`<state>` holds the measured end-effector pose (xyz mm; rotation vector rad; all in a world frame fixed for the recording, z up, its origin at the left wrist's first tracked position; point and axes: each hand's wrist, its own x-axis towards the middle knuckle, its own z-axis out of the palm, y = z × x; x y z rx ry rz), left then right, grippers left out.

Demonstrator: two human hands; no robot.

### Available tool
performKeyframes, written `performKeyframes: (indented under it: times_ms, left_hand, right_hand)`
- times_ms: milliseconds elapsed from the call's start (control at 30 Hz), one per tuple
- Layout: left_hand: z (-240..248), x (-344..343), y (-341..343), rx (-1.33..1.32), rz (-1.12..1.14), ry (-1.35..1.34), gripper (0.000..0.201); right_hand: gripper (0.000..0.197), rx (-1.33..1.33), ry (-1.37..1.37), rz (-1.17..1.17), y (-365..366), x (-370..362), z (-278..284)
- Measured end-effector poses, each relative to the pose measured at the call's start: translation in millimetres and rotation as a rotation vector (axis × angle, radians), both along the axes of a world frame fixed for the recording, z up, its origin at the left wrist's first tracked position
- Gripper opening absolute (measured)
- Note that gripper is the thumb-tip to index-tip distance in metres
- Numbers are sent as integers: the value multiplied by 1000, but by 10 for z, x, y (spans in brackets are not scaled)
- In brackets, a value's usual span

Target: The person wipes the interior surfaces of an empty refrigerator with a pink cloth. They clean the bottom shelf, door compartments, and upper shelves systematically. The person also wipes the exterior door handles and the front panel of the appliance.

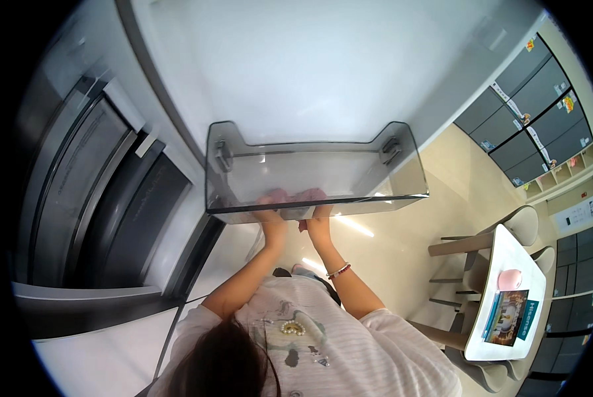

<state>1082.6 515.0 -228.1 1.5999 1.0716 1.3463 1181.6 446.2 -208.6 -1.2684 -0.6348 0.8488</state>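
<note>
A clear, smoky-tinted door shelf bin (316, 172) is fixed to the white inside of an open fridge door (296, 73). Both of my hands reach to its underside, and I see my fingers only through the clear plastic. My left hand (270, 210) is closed on one end of a bunched pink cloth (296, 196). On the cloth's other end my right hand (319, 213) is closed too, a beaded bracelet round that wrist. A corner of the cloth hangs beside my right hand. Whether the cloth presses against the bin's base I cannot tell.
To the left stands the fridge's interior with dark drawers (137, 212). At the right, a white table (508, 278) carries a pink rounded object (509, 280) and a display board (508, 317), with chairs (525, 225) around it. Grey cabinets (528, 119) line the far wall.
</note>
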Motion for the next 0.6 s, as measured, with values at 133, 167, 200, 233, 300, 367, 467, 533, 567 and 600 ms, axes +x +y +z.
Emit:
performKeyframes:
  times_ms: [133, 167, 200, 233, 300, 367, 467, 533, 567, 600]
  left_hand:
    - [191, 424, -265, 29, 1, 21, 19]
    - [124, 445, -244, 127, -9, 116, 25]
    - [136, 501, -271, 195, -12, 152, 24]
    - [157, 544, -298, 262, -14, 189, 23]
    - [153, 601, -321, 320, -21, 259, 21]
    - [116, 597, -310, 298, -33, 325, 19]
    - [79, 536, -294, 219, -31, 335, 18]
    - [-15, 499, -262, 221, -26, 282, 18]
    - [-38, 468, -233, 224, -22, 256, 19]
    - [-16, 408, -183, 152, -52, 311, 18]
  right_hand:
    - [28, -25, -110, -25, -159, 193, 342]
    - [25, -43, -166, -33, -193, 259, 373]
    - [27, -74, -156, -40, -232, 359, 299]
    - [30, -107, -147, -45, -264, 466, 158]
    - [37, -176, -40, -9, -338, 649, -1]
    - [31, -204, -99, -144, -371, 628, -94]
    - [38, -205, -178, -108, -375, 592, 156]
    - [40, -124, -436, -134, -339, 638, -158]
    - [41, -62, -641, -172, -306, 686, -437]
    - [40, -68, -525, -125, -292, 634, -418]
